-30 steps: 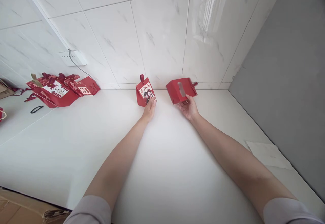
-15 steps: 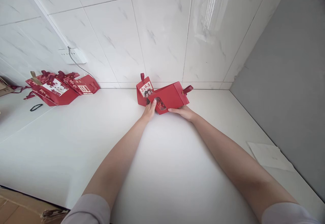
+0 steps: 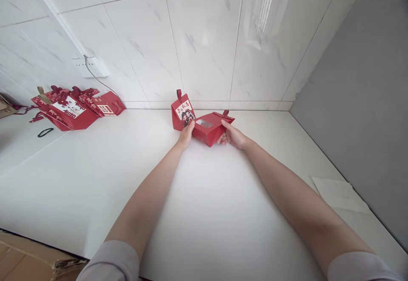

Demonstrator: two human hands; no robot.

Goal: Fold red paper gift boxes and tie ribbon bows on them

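Windowed red gift box [image 3: 215,127]: tilting, its clear window [image 3: 204,123] facing up, just right of the printed gift box [image 3: 184,110]. Right hand [image 3: 233,136]: grasping the windowed one, thumb lying above, fingers bending beneath. Left hand [image 3: 186,136]: resting where both boxes are meeting; which it is gripping, cannot tell. Printed gift box: standing upright, showing a cartoon couple. Clustered red gift boxes [image 3: 83,118]: lying well left of it. Wall socket [image 3: 99,68]: sitting higher, left of it. White sheet [image 3: 339,194]: lying well right of it.
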